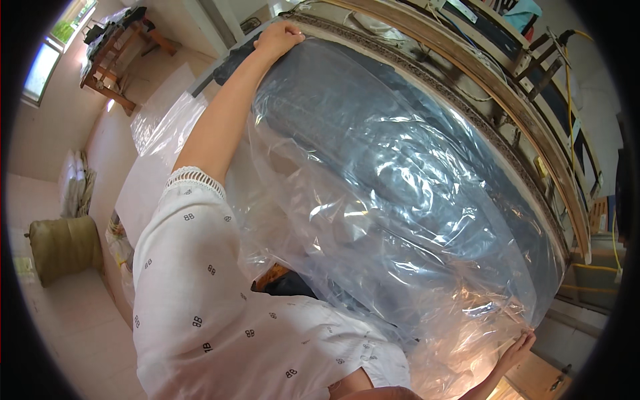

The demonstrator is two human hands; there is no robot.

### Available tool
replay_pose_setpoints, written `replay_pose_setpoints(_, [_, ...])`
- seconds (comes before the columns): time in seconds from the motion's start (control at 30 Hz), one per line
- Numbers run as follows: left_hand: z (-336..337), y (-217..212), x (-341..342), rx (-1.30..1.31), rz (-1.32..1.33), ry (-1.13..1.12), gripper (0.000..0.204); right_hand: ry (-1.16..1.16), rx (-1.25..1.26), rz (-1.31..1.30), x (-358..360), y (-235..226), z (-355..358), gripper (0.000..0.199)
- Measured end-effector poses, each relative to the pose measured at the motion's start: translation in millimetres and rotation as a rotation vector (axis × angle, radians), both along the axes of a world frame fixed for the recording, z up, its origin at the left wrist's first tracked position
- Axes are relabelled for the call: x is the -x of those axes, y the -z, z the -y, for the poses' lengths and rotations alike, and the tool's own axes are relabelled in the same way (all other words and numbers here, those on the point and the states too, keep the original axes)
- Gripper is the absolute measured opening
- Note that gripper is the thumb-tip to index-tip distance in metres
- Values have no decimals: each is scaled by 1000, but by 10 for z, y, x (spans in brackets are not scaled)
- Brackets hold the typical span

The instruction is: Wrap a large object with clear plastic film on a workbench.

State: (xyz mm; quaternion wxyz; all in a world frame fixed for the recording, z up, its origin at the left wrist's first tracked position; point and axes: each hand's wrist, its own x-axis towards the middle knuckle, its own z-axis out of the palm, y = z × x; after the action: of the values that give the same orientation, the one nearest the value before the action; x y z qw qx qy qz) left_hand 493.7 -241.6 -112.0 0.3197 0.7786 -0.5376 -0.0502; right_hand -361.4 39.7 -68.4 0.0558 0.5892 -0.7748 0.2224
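A large clear plastic sheet [373, 200], wrinkled and shiny, stretches in front of me and reflects bright light. Beneath it lies dark blue-grey material [320, 83], which shows through the plastic and pokes out at the far left. My left hand [279, 40] reaches to the far left corner, its fingers closed on the sheet's edge beside the machine. Low on the right, my right hand [517, 350] pinches the near right edge of the same sheet. The near part of the plastic hangs down toward my body.
Along the far side runs a long machine with a brown bristly strip [460, 100] and a wooden rail [480, 87]. A metal bracket [540, 67] and yellow cords stand at its right. Leftward are a wooden table [110, 67], an olive bale [65, 250] and stacked white bundles [75, 183].
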Motion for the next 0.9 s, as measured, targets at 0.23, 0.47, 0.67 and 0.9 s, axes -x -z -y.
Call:
replay_pose_setpoints(0.23, [-208, -301, 263, 302, -694, 118, 21, -14, -11, 653, -124, -76, -48, 14])
replay_pose_setpoints(0.47, [-577, -845, 394, 348, -937, 233, 18, -107, -94, 547, -222, -191, -186, 22])
replay_pose_setpoints(0.67, [-713, -933, 342, 471, -855, 284, 14, -94, -44, 508, 57, -2, -284, 22])
replay_pose_setpoints(0.9, [-717, -943, 396, 634, -732, 185, 13, -50, -14, 317, 237, 70, -509, 22])
